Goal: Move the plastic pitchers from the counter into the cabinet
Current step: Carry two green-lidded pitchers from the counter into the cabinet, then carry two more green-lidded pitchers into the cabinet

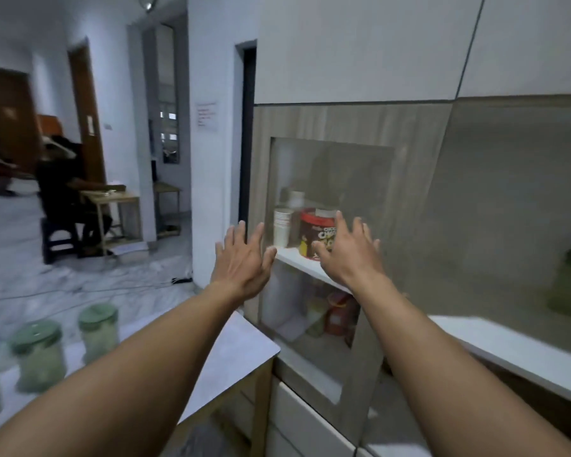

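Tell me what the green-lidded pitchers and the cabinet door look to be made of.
Pitchers: seemingly clear or frosted plastic bodies with matte green lids; you can see pale contents through the walls, though blur leaves it open. Cabinet door: likely a wood-grain laminate frame around a smoky glass pane; cups and a red tub show through.

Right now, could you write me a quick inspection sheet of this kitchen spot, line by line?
Surface: white counter, partly bare.
Job's things: three green-lidded pitchers on the counter at left, blurred.
Cabinet: glass door appears shut.
Clutter: paper cups and a red tub on the upper shelf; packets on the shelf below.
Grippers: left hand and right hand both open, empty, raised before the door.
Cables: dark cord across the floor.
Surroundings: a seated person at a small table.
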A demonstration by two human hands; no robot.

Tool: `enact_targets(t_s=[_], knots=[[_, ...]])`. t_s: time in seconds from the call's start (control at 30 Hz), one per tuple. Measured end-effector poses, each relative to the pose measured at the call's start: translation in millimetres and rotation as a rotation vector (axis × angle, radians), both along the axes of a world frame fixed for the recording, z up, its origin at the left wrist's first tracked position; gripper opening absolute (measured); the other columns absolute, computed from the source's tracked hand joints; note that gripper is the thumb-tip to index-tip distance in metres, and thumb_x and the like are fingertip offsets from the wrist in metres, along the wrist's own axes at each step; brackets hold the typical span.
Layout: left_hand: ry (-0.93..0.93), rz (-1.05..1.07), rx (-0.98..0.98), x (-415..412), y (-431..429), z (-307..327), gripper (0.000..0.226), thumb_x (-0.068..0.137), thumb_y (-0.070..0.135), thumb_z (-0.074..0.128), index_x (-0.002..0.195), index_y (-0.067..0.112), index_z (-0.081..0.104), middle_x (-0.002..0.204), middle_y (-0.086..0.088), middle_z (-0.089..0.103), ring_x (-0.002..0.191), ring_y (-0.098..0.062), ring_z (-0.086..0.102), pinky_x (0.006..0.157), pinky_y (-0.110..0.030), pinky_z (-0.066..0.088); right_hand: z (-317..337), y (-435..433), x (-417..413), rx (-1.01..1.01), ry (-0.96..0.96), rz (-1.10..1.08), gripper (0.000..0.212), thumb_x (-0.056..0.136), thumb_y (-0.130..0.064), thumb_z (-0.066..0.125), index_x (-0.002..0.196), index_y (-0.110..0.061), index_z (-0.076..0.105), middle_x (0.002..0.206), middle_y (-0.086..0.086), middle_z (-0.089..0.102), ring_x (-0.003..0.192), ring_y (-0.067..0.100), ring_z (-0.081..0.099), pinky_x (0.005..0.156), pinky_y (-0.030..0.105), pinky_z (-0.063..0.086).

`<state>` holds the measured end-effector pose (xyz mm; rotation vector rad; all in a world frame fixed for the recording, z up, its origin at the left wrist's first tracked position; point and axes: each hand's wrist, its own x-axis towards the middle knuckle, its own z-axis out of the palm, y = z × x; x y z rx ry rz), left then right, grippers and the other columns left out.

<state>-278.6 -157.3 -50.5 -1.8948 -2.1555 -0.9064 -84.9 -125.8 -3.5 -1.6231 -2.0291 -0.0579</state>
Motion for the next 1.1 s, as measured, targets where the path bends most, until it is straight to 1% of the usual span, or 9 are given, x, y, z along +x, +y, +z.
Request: enact_targets(t_s=[0.2, 0.33, 0.47, 0.53, 0.63, 0.8, 0.93, 1.03, 1.1], knots=[[0.047, 0.19, -0.048, -95.3, -45.9, -36.4, 0.067, 0.1, 0.055, 0.022, 0.157, 0.028, 0.002, 0.165, -0.011, -0.003, 0.152, -0.03, -0.008, 0.12, -0.057, 0.003, -36.7, -15.1, -111.6, -0.009, -0.008, 0.203, 0.079, 0.099, -0.056, 0.041, 0.161, -0.022, 0.005, 0.167, 0.019, 0.004, 0.154, 0.036, 0.003, 0.121, 0.059, 0.012], [0.011, 0.288, -0.103, -158.6, -76.6, -58.9, 0.068, 0.1, 0.056, 0.022, 0.157, 0.028, -0.001, 0.165, -0.011, -0.008, 0.151, -0.03, -0.011, 0.119, -0.059, 0.002, -62.3, -27.8, -185.0, -0.035, -0.013, 0.309, 0.078, 0.1, -0.053, 0.04, 0.161, -0.026, -0.001, 0.167, 0.018, -0.002, 0.155, 0.034, -0.001, 0.12, 0.06, 0.01], [-0.001, 0.389, -0.154, -225.3, -102.5, -83.8, 0.068, 0.099, 0.058, 0.018, 0.157, 0.029, -0.002, 0.165, -0.012, -0.009, 0.151, -0.032, -0.013, 0.119, -0.059, 0.0, -90.2, -42.9, -257.3, -0.07, -0.046, 0.41, 0.077, 0.102, -0.05, 0.039, 0.16, -0.026, -0.004, 0.166, 0.019, -0.011, 0.154, 0.035, -0.008, 0.12, 0.062, 0.007], [-0.016, 0.399, -0.166, -242.6, -110.1, -92.8, 0.068, 0.099, 0.058, 0.018, 0.157, 0.029, -0.004, 0.165, -0.011, -0.009, 0.151, -0.031, -0.013, 0.119, -0.058, -0.001, -101.6, -48.5, -275.5, -0.072, -0.065, 0.44, 0.077, 0.102, -0.049, 0.04, 0.16, -0.026, -0.005, 0.166, 0.018, -0.013, 0.154, 0.035, -0.009, 0.119, 0.063, 0.007], [-0.052, 0.453, -0.189, -278.7, -126.1, -113.2, 0.068, 0.1, 0.056, 0.02, 0.157, 0.028, -0.004, 0.165, -0.012, -0.01, 0.151, -0.032, -0.012, 0.119, -0.058, 0.0, -126.8, -55.0, -321.3, -0.098, -0.091, 0.498, 0.077, 0.102, -0.049, 0.039, 0.16, -0.026, -0.006, 0.166, 0.018, -0.013, 0.154, 0.035, -0.011, 0.118, 0.064, 0.006], [-0.103, 0.518, -0.259, -321.5, -143.6, -149.2, 0.069, 0.099, 0.057, 0.018, 0.157, 0.027, -0.007, 0.165, -0.011, -0.012, 0.151, -0.032, -0.014, 0.12, -0.057, 0.0, -158.3, -59.1, -376.7, -0.147, -0.139, 0.551, 0.075, 0.102, -0.048, 0.039, 0.16, -0.025, -0.003, 0.167, 0.018, -0.009, 0.154, 0.034, -0.008, 0.118, 0.064, 0.008], [-0.159, 0.547, -0.288, -347.9, -144.8, -180.7, 0.069, 0.1, 0.054, 0.021, 0.157, 0.023, -0.001, 0.165, -0.011, -0.009, 0.151, -0.031, -0.011, 0.12, -0.055, 0.002, -186.2, -54.5, -416.4, -0.195, -0.158, 0.608, 0.075, 0.102, -0.046, 0.039, 0.16, -0.024, -0.002, 0.167, 0.017, -0.006, 0.154, 0.034, -0.006, 0.12, 0.062, 0.01], [-0.19, 0.589, -0.311, -364.6, -141.3, -206.6, 0.071, 0.1, 0.053, 0.022, 0.157, 0.02, -0.002, 0.165, -0.011, -0.006, 0.152, -0.03, -0.008, 0.121, -0.053, 0.003, -214.8, -47.5, -442.5, -0.244, -0.158, 0.639, 0.076, 0.102, -0.044, 0.04, 0.16, -0.023, -0.004, 0.167, 0.018, -0.005, 0.154, 0.035, -0.005, 0.119, 0.061, 0.01], [-0.247, 0.611, -0.319, -376.7, -135.5, -223.0, 0.071, 0.1, 0.052, 0.024, 0.157, 0.018, -0.003, 0.166, -0.01, -0.006, 0.152, -0.03, -0.007, 0.121, -0.053, 0.005, -234.6, -38.9, -460.0, -0.272, -0.159, 0.651, 0.075, 0.102, -0.043, 0.04, 0.16, -0.02, -0.002, 0.166, 0.019, -0.002, 0.154, 0.036, -0.003, 0.119, 0.061, 0.011]])
